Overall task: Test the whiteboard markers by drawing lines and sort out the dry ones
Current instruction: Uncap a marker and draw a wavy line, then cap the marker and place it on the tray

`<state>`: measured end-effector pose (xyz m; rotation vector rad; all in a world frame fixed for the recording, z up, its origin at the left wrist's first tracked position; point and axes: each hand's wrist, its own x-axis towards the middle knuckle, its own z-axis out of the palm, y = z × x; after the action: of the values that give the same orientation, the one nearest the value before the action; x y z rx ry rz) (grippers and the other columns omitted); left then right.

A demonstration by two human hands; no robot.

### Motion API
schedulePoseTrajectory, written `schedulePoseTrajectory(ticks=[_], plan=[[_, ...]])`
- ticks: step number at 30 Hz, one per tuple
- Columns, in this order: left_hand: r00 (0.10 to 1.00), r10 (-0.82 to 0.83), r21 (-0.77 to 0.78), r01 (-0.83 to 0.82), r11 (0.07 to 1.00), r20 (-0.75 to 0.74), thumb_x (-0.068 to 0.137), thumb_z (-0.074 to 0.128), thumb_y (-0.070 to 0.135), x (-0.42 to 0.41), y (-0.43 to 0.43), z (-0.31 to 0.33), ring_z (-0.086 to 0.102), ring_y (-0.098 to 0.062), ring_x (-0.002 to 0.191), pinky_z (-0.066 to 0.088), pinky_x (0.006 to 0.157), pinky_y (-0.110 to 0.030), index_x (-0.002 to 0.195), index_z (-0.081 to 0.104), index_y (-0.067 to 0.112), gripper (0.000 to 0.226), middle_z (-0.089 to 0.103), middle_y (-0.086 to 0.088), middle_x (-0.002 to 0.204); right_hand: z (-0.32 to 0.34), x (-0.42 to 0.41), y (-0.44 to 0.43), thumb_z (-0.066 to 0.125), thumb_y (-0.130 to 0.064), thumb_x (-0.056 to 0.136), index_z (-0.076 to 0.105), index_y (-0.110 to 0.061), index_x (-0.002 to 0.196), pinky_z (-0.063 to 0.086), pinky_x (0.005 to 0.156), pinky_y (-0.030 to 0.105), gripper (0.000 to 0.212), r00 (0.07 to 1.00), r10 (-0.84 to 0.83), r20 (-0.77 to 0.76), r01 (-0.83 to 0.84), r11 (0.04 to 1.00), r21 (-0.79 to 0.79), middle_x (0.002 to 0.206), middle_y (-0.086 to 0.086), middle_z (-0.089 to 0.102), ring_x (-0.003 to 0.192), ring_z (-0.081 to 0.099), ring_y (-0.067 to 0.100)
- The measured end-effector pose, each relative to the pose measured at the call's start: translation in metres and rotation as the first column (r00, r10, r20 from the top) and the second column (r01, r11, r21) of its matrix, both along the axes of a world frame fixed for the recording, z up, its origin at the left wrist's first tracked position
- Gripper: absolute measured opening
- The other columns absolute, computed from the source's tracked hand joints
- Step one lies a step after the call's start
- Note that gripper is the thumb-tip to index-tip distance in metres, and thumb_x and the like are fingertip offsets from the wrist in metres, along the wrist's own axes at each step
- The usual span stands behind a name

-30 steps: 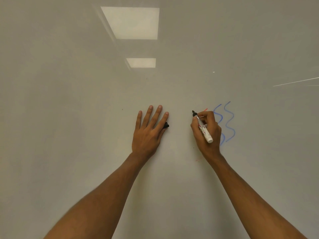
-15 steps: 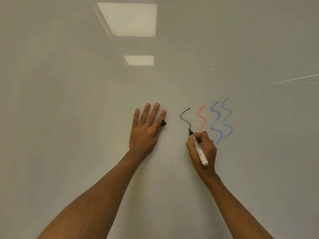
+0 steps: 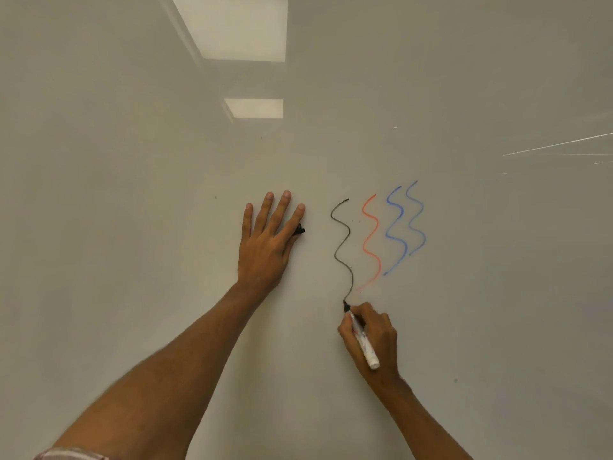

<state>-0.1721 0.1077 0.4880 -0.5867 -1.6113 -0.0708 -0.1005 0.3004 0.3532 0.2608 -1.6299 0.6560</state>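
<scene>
Black wavy line (image 3: 343,247) on whiteboard (image 3: 132,194) ends at marker (image 3: 361,336) tip; right hand (image 3: 373,340) pinches the marker, stroke about done. Ink reads solid, likely not dry. Left hand (image 3: 268,240) lies flat, fingers spread, black cap (image 3: 299,230) under it. Next: lift, recap, sort. No containers visible.

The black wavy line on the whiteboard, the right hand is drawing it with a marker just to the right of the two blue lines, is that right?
Not quite. The head view shows the black wavy line left of the red line, and the two blue lines lie further right. The right hand is indeed drawing it with the marker on the whiteboard.
</scene>
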Motion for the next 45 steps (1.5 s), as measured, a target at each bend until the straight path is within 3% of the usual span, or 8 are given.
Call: schedulePoseTrajectory(ticks=[10, 15, 21, 27, 33, 38, 42, 45], plan=[[0.991, 0.103, -0.071, -0.097, 0.993, 0.090, 0.103, 0.036, 0.043, 0.026, 0.000, -0.032, 0.017, -0.032, 0.149, 0.004, 0.117, -0.062, 0.151, 0.035, 0.025, 0.052, 0.022, -0.008, 0.160, -0.013, 0.007, 0.015, 0.066, -0.027, 0.087, 0.060, -0.021, 0.103, 0.035, 0.062, 0.017, 0.019, 0.997, -0.059, 0.045, 0.035, 0.911, 0.411, 0.077, -0.004, 0.061, 0.062, 0.052, 0.011], [0.984, 0.093, -0.112, -0.076, 0.991, 0.153, 0.102, 0.038, 0.044, 0.041, -0.007, -0.097, 0.017, -0.032, 0.148, 0.008, 0.116, -0.063, 0.150, 0.036, 0.025, 0.052, 0.022, -0.008, 0.160, -0.027, 0.012, 0.017, 0.077, 0.002, 0.071, 0.059, -0.019, 0.121, 0.045, 0.071, 0.022, 0.057, 0.987, -0.039, 0.157, -0.042, 0.875, 0.483, 0.104, 0.002, 0.065, 0.081, 0.060, 0.020], [0.956, 0.137, -0.174, -0.093, 0.980, 0.259, 0.101, 0.036, 0.045, 0.055, -0.021, -0.173, 0.021, -0.033, 0.147, 0.012, 0.116, -0.063, 0.148, 0.041, 0.025, 0.051, 0.025, -0.008, 0.159, -0.044, 0.032, 0.008, 0.042, -0.016, 0.090, 0.063, -0.019, 0.118, 0.040, 0.077, 0.016, 0.035, 0.937, 0.041, 0.346, -0.190, 0.892, 0.410, 0.106, -0.001, 0.062, 0.084, 0.058, 0.014], [0.913, 0.161, -0.214, -0.084, 0.973, 0.375, 0.101, 0.035, 0.044, 0.070, -0.029, -0.226, 0.025, -0.032, 0.146, 0.018, 0.113, -0.064, 0.144, 0.047, 0.026, 0.049, 0.031, -0.007, 0.157, -0.071, 0.043, 0.008, 0.057, -0.017, 0.093, 0.053, -0.023, 0.105, 0.050, 0.055, 0.027, 0.014, 0.892, 0.019, 0.452, -0.225, 0.886, 0.406, 0.097, -0.003, 0.054, 0.067, 0.053, 0.014], [0.874, 0.167, -0.234, -0.064, 0.970, 0.456, 0.100, 0.035, 0.042, 0.078, -0.032, -0.251, 0.026, -0.032, 0.145, 0.018, 0.113, -0.065, 0.143, 0.049, 0.026, 0.048, 0.034, -0.007, 0.156, -0.089, 0.047, 0.006, 0.055, -0.016, 0.095, 0.056, -0.014, 0.123, 0.046, 0.076, 0.024, 0.028, 0.822, 0.032, 0.569, -0.276, 0.896, 0.349, 0.106, 0.003, 0.064, 0.092, 0.062, 0.018], [0.860, 0.152, -0.259, -0.025, 0.966, 0.487, 0.098, 0.036, 0.040, 0.082, -0.032, -0.269, 0.027, -0.032, 0.144, 0.016, 0.112, -0.065, 0.140, 0.052, 0.025, 0.048, 0.038, -0.008, 0.153, -0.107, 0.048, 0.002, 0.064, -0.015, 0.086, 0.064, -0.015, 0.112, 0.055, 0.062, 0.033, 0.026, 0.826, -0.017, 0.564, -0.293, 0.841, 0.455, 0.094, 0.002, 0.069, 0.079, 0.065, 0.018], [0.856, 0.144, -0.280, 0.001, 0.960, 0.497, 0.097, 0.036, 0.039, 0.084, -0.031, -0.280, 0.030, -0.032, 0.143, 0.016, 0.113, -0.064, 0.140, 0.053, 0.023, 0.048, 0.040, -0.009, 0.152, -0.118, 0.049, -0.003, 0.073, -0.013, 0.078, 0.067, -0.016, 0.107, 0.055, 0.061, 0.025, 0.030, 0.831, -0.049, 0.554, -0.295, 0.806, 0.513, 0.092, 0.001, 0.070, 0.076, 0.065, 0.014], [0.871, 0.119, -0.300, 0.034, 0.953, 0.477, 0.096, 0.052, 0.039, 0.086, -0.029, -0.286, 0.036, -0.033, 0.140, 0.012, 0.114, -0.063, 0.138, 0.054, 0.021, 0.046, 0.042, -0.009, 0.151, -0.124, 0.052, -0.007, 0.070, -0.016, 0.080, 0.066, -0.018, 0.107, 0.055, 0.059, 0.029, 0.027, 0.831, -0.074, 0.551, -0.285, 0.795, 0.536, 0.092, 0.001, 0.069, 0.076, 0.065, 0.016]])
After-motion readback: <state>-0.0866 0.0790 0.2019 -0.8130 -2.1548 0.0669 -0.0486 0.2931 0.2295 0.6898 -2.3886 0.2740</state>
